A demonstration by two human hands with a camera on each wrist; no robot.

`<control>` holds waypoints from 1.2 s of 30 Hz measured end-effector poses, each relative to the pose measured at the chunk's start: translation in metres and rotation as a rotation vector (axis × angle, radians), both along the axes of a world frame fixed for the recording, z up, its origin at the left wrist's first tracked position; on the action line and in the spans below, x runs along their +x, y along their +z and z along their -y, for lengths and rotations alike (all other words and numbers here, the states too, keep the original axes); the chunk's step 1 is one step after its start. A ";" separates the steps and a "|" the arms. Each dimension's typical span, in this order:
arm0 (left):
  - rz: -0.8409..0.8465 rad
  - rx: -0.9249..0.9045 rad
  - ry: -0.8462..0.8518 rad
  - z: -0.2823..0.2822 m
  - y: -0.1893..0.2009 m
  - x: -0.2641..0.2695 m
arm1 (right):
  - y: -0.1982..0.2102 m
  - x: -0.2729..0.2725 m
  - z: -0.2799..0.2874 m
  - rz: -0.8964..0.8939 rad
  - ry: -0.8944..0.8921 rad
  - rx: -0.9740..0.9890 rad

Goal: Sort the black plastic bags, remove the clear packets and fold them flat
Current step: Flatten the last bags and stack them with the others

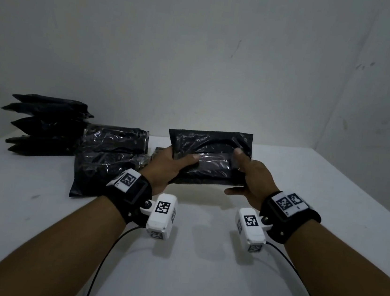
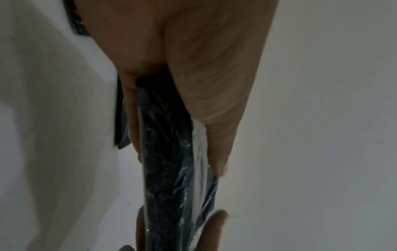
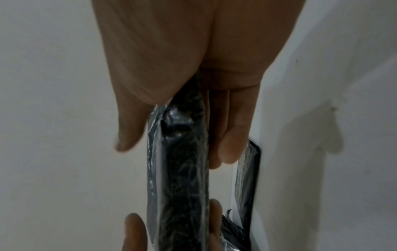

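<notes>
Both hands hold one pack of black bags in a clear packet [image 1: 209, 154] above the white table [image 1: 200, 259]. My left hand [image 1: 174, 163] grips its left end, thumb on top and fingers beneath. My right hand [image 1: 241, 175] grips the right end the same way. The left wrist view shows the pack [image 2: 169, 152] edge-on between thumb and fingers, with clear film along one side. The right wrist view shows the pack [image 3: 182, 169] edge-on too, clear wrap on its left edge. More wrapped packs [image 1: 109, 159] lie on the table to the left.
A pile of folded black bags [image 1: 44, 124] sits at the far left of the table, near the wall. The table's right edge [image 1: 366, 205] runs diagonally. Cables trail from both wrist cameras toward the front.
</notes>
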State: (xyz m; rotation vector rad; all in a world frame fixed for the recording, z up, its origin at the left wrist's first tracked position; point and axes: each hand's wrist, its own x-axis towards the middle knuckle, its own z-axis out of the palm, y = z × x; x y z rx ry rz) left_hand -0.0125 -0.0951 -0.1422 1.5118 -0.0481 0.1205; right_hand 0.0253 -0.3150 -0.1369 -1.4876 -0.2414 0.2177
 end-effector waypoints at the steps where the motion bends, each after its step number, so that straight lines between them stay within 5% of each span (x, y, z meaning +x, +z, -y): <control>1: 0.012 0.019 -0.017 0.001 0.000 0.000 | -0.001 0.000 -0.002 0.019 0.009 -0.014; 8: -0.004 0.160 0.015 -0.021 0.010 -0.009 | -0.006 0.006 -0.011 -0.020 0.033 0.034; 13: -0.083 0.033 0.041 -0.020 0.011 -0.006 | 0.002 0.008 -0.016 -0.119 0.176 -0.075; 16: -0.156 0.036 0.018 -0.021 0.003 -0.006 | 0.004 0.016 -0.015 -0.150 0.088 -0.066; 20: -0.253 0.549 -0.016 -0.037 -0.010 -0.012 | -0.001 0.039 -0.001 -0.268 -0.088 0.070; 24: -0.270 1.155 -0.179 -0.040 -0.015 -0.020 | 0.001 0.056 -0.007 -0.261 -0.183 -0.003; 30: -0.368 1.413 -0.292 -0.024 -0.024 -0.026 | 0.005 0.078 -0.055 -0.125 -0.097 -0.395; 36: -0.362 1.599 -0.316 -0.019 -0.032 -0.030 | -0.010 0.099 -0.094 -0.119 0.011 -0.453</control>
